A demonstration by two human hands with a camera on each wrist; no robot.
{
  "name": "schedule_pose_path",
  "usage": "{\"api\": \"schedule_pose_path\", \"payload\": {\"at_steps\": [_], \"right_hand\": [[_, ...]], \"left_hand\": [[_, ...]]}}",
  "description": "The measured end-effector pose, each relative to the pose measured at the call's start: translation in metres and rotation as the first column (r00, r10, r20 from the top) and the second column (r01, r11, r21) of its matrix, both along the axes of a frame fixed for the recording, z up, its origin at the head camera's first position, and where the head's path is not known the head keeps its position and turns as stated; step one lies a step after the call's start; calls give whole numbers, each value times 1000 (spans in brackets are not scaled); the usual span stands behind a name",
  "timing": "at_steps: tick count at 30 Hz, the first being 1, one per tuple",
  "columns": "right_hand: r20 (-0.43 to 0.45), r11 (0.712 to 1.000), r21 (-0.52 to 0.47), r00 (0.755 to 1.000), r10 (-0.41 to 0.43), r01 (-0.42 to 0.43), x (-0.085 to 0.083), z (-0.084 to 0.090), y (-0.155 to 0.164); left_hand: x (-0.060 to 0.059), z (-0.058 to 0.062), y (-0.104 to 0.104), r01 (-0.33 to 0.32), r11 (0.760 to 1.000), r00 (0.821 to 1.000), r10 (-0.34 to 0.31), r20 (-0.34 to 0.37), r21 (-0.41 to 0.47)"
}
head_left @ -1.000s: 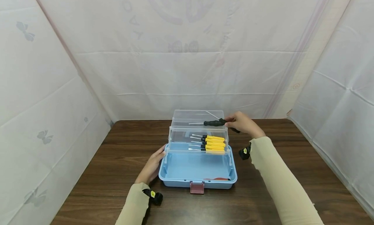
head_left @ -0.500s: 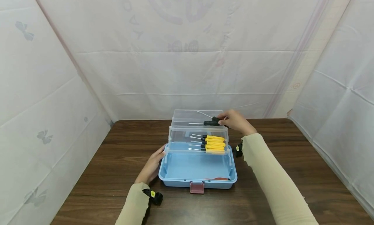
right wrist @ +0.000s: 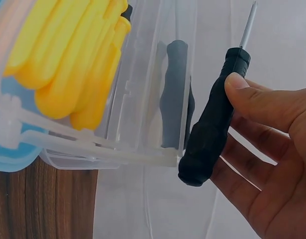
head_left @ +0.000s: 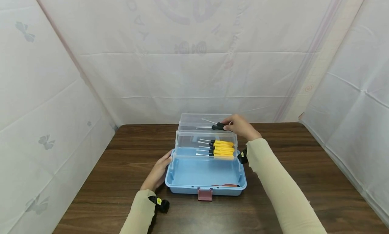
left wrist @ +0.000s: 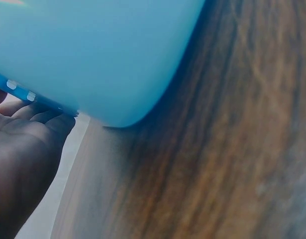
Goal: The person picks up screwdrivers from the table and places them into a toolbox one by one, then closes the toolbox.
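An open blue toolbox (head_left: 182,186) stands on the wooden table with two clear trays raised at its back. My right hand (head_left: 234,126) pinches a black-handled screwdriver (head_left: 219,124) between thumb and fingers (right wrist: 257,102), over the top tray (head_left: 194,121). Its handle (right wrist: 212,124) sits just outside that tray's end wall. A second black screwdriver (head_left: 216,127) lies inside that tray. Several yellow-handled screwdrivers (head_left: 223,148) lie in the lower tray. My left hand (head_left: 158,170) rests with straight fingers against the box's left side (left wrist: 93,55).
A red latch (head_left: 205,194) hangs at the box's front. A thin red object (head_left: 226,185) lies in the blue bottom. White cloth walls close in the brown table (head_left: 115,166) at the back and on both sides.
My right hand has carried the black screwdriver leftward and a little farther back over the top tray. The left hand and the box have not moved.
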State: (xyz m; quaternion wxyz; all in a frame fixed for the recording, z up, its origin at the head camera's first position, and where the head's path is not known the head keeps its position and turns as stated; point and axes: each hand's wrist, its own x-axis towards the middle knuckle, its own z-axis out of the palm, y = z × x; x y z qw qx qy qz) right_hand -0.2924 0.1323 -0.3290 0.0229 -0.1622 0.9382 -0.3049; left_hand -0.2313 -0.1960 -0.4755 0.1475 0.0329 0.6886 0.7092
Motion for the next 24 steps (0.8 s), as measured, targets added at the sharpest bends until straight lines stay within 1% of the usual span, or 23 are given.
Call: {"api": "schedule_pose_path", "payload": {"at_steps": [5, 12, 16, 24], "right_hand": [[-4, 1000, 18, 1000, -3, 3, -3, -3, -3], [-12, 1000, 26, 1000, -3, 4, -5, -6, -8], [-21, 999, 33, 1000, 5, -5, -7, -8, -11], [-4, 1000, 26, 1000, -1, 1, -7, -7, -18]], "left_hand": [[1, 0, 0, 1, 1000, 1000, -1, -16, 8], [0, -1, 0, 0, 1000, 1000, 0, -6, 23], [1, -2, 0, 10, 1000, 1000, -10, -13, 20], [1, -1, -1, 16, 1000, 1000, -16, -13, 12]]}}
